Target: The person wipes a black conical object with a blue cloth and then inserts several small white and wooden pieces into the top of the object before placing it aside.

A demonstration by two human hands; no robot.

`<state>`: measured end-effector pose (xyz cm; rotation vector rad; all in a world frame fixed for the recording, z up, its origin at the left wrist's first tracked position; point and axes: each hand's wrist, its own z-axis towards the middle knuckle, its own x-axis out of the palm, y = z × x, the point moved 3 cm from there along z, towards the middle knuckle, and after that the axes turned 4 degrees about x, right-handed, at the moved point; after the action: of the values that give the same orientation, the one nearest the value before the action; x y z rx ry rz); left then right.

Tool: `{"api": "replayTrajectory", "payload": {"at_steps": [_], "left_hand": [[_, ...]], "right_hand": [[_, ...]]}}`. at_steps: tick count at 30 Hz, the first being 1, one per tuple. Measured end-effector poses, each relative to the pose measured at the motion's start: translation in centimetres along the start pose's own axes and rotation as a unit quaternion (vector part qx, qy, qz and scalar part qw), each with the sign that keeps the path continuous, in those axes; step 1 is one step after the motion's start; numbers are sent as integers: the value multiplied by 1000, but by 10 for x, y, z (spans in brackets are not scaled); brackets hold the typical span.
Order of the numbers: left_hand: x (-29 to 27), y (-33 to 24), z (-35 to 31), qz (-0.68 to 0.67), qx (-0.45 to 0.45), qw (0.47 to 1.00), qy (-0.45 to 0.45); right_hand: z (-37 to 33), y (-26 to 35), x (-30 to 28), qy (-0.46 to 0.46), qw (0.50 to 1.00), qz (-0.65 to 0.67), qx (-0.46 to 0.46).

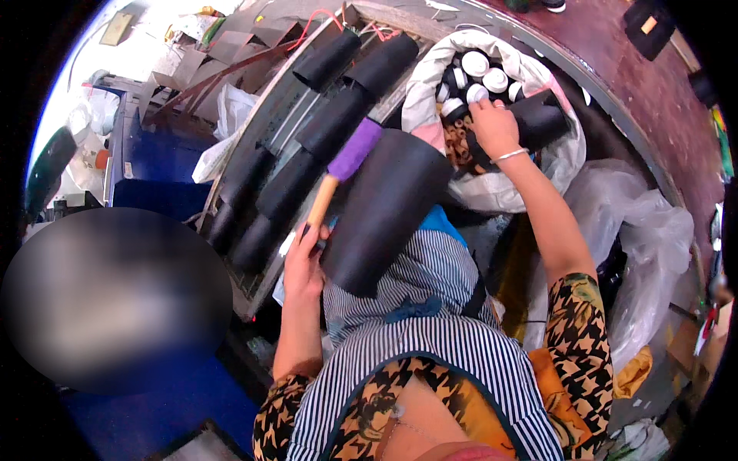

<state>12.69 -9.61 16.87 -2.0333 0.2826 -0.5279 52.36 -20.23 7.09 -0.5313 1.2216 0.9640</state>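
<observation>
My left hand [304, 267] is closed around the wooden handle of a brush-like tool [355, 150] with a fuzzy purple head. Beside it, a large black tapered sleeve [388, 211] slants across my lap; its lower end is next to my left fingers, and I cannot tell whether they touch it. My right hand [496, 127] reaches into a white sack [492, 196], its fingertips closed on a white-capped black piece [477, 94]. Several similar pieces [475, 64] are crowded around it. Small brown rings [457, 142] and a dark curved piece [538, 121] also show in the sack.
Black cylinders [334, 119] lie in rows on a slatted rack [288, 111] ahead on the left. Crumpled clear plastic [638, 223] lies to my right. Blue panels [154, 157] stand at the left, near a blurred oval area.
</observation>
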Motion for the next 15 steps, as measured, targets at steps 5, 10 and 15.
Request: {"api": "replayTrajectory", "payload": {"at_steps": [5, 10, 15], "left_hand": [[-19, 38, -11, -182, -156, 971, -10], [3, 46, -6, -178, -159, 971, -15], [25, 46, 28, -261, -96, 960, 35]], "right_hand": [[43, -14, 87, 170, 975, -110, 89], [67, -17, 106, 266, 953, -117, 87], [70, -11, 79, 149, 979, -131, 39]]}}
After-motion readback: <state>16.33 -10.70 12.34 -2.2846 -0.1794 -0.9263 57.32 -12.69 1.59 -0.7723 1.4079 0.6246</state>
